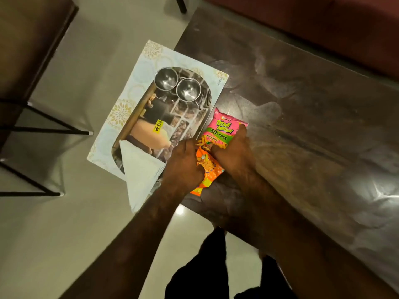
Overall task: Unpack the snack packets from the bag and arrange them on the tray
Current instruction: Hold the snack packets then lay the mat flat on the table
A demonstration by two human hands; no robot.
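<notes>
1. Two snack packets lie on the dark glossy table, near its left edge. The pink packet is face up, with green and yellow lettering. The orange packet sits just nearer, its top tucked against the pink one's lower end.
2. The left hand comes in over the table's edge, palm down, with its fingers curled onto the orange packet's upper end, gripping it.
3. The right hand lies over the pink packet's lower right part, one finger reaching up its right side. I cannot tell whether it grips or only presses.
4. Just left of the packets a tray with a pale blue patterned border overhangs the table. It shows two steel cups and a yellow price sticker.
5. A white bag, folded to a point, lies across the tray's near end.
6. Beyond, the pale floor carries black metal legs.
</notes>
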